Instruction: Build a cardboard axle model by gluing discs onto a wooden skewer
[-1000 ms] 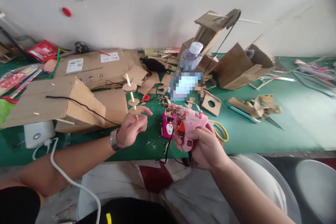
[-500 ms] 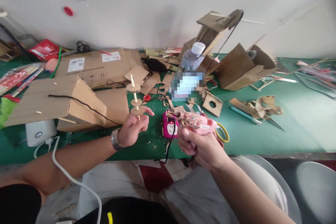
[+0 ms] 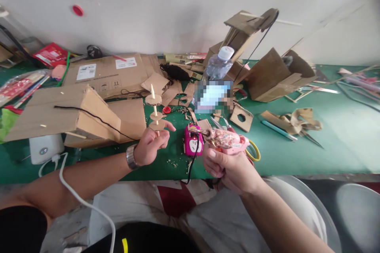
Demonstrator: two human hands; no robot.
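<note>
Left hand (image 3: pixel 152 145): fingers closed round the lower end of a pointed wooden stick (image 3: pixel 155 110), held near upright; three cardboard discs (image 3: pixel 153 100) threaded along it, spaced apart, index finger extended to the side. Right hand (image 3: pixel 230 162): fingers wrapped round the grip of a pink glue gun (image 3: pixel 227 139), nozzle directed toward the left hand, over the edge of a magenta power strip (image 3: pixel 193 144) on the green worktop (image 3: pixel 335 142). Stick and glue gun well apart. Beyond the gun: scissors with a yellow handle loop (image 3: pixel 254 151), partly hidden. Behind: clear bottle (image 3: pixel 218 65), white cap, upright. Far left: folded cardboard piece (image 3: pixel 89 112), black cord lying across it.
</note>
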